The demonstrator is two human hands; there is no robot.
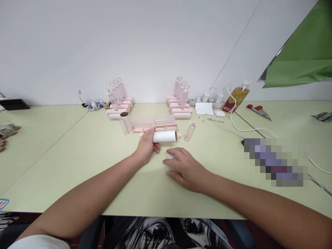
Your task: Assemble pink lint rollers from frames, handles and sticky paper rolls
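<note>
My left hand [147,147] is closed around the left end of a white lint roll [166,136] lying on its side on the pale green table [77,162]. My right hand [185,167] rests on the table with its fingertips on a small pink round cap [170,155]; the fingers are curved and partly spread. Just behind the roll lies an open pink roller case with a clear lid [155,123]. A second roll [125,121] stands on end to the left, and a small clear bottle [190,131] lies tilted to the right.
Two stacks of pink roller cases with handles [119,100] [180,100] stand at the back. Further right are a white cloth [204,108], a power strip with white cables [207,98], an oil bottle [237,97] and red-handled scissors [258,110]. A green sheet [303,52] hangs top right.
</note>
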